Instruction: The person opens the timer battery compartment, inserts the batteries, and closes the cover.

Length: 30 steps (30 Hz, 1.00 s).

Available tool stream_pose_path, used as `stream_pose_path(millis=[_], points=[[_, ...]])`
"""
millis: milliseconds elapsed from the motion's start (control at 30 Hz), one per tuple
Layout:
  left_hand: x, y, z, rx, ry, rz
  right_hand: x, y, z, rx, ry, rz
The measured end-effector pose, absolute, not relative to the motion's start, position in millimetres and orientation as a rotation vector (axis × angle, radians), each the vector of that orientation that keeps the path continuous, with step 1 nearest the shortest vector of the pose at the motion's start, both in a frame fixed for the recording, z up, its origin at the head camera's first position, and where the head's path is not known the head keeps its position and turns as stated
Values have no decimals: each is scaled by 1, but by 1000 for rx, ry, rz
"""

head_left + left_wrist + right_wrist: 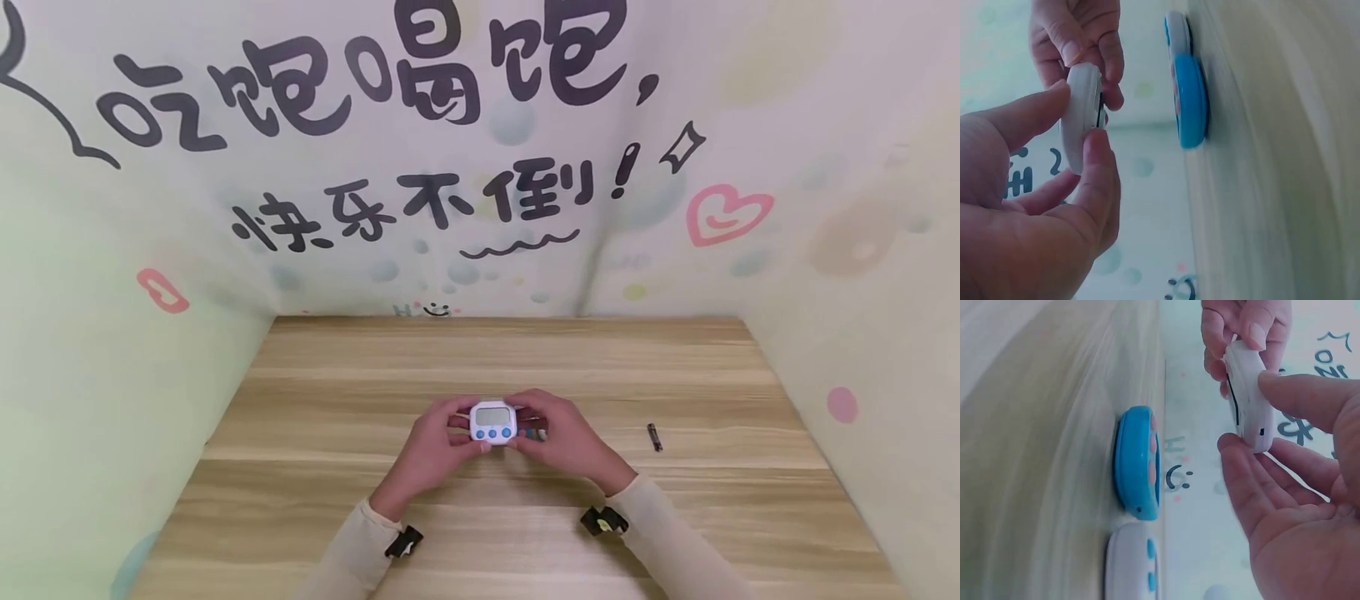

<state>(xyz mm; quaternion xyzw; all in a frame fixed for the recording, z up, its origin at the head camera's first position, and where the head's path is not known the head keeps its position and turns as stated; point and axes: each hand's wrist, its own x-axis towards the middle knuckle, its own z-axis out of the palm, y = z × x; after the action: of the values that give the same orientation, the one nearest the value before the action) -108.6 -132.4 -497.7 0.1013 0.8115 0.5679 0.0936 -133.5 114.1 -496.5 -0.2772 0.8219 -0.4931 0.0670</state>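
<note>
A white digital timer [492, 423] with a grey display and blue round buttons is held up between both hands, its face turned toward the head camera. My left hand [431, 450] pinches its left edge between thumb and fingers. On the opposite edge, my right hand [562, 435] grips it the same way. From the side, the left wrist view shows the thumb on the front of the timer [1079, 119] and fingertips at its back. In the right wrist view a dark slit runs along the back of the timer [1254, 400].
Below the hands, a blue timer with pink buttons [1135, 462] and another white timer with blue buttons [1129, 562] lie on the wooden table [337, 483], mostly hidden in the head view. A small dark cylinder [655, 437] lies farther right. Printed walls enclose the table.
</note>
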Motion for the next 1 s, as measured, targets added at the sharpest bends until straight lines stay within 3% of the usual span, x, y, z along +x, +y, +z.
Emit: stream_pose_path(millis=[1000], points=[[-111, -122, -511, 156, 2136, 2087, -131, 129, -503, -540, 2251, -1714]])
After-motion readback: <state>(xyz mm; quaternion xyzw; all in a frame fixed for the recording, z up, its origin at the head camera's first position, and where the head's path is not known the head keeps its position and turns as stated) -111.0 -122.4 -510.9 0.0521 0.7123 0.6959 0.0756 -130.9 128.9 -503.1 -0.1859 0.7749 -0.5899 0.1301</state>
